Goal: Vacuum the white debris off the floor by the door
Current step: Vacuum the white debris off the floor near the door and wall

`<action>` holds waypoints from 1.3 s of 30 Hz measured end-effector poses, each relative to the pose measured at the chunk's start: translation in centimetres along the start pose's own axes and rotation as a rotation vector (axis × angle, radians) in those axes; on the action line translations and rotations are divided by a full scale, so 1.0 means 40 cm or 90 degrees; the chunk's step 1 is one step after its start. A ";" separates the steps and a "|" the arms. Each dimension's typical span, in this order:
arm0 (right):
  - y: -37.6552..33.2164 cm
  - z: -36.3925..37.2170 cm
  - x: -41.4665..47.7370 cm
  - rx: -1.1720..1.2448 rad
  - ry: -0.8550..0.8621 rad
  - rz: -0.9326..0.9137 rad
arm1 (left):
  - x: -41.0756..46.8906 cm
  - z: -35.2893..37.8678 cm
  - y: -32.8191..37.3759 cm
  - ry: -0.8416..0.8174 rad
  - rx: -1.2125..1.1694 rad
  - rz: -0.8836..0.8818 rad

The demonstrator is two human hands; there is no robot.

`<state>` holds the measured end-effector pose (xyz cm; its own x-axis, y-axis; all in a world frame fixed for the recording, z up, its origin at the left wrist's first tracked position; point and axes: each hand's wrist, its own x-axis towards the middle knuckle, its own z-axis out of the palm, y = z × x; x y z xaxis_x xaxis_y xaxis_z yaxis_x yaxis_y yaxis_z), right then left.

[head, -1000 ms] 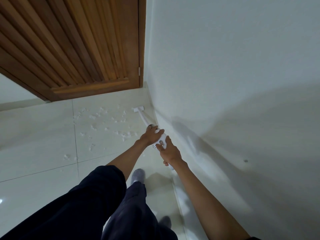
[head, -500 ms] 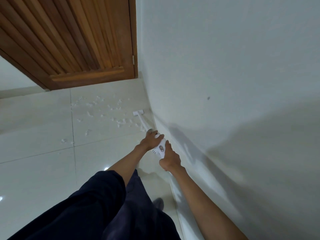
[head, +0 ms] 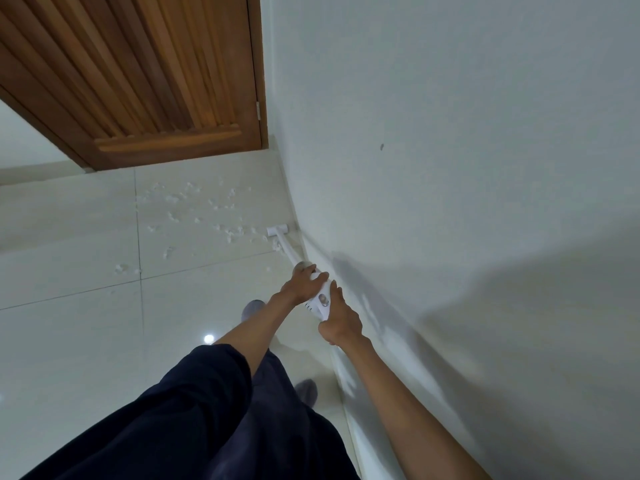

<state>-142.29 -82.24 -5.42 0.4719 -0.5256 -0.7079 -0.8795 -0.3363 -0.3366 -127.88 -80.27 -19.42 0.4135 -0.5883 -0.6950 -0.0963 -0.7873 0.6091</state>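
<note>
You have both hands on a white stick vacuum (head: 320,302). Your left hand (head: 304,284) is curled over the front of its body, where the wand (head: 287,251) begins. Your right hand (head: 341,322) is wrapped round the handle just behind it, fingers closed on the grip. The wand slants away from you along the foot of the white wall (head: 450,133). The floor head (head: 277,230) sits on the pale tiled floor (head: 69,341), close to the skirting.

The white debris (head: 235,232) lies in scattered bits to the left of the head and beyond it, between the head and the brown slatted wooden door (head: 156,81). The nearest clump is just beside the head, and a few bits lie further left, across a grout line.

Your dark navy trousers (head: 207,427) fill the bottom of the view, with 2 feet in grey footwear (head: 254,308) on the tiles near your hands.
</note>
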 end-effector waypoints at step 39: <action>-0.297 -0.099 0.258 0.068 0.012 0.035 | 0.151 -0.353 0.118 -0.060 0.153 0.040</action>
<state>-126.74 -86.75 -6.26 0.4232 -0.5554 -0.7158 -0.9050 -0.2220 -0.3628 -113.03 -84.93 -15.36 0.3152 -0.6436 -0.6975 -0.3363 -0.7630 0.5521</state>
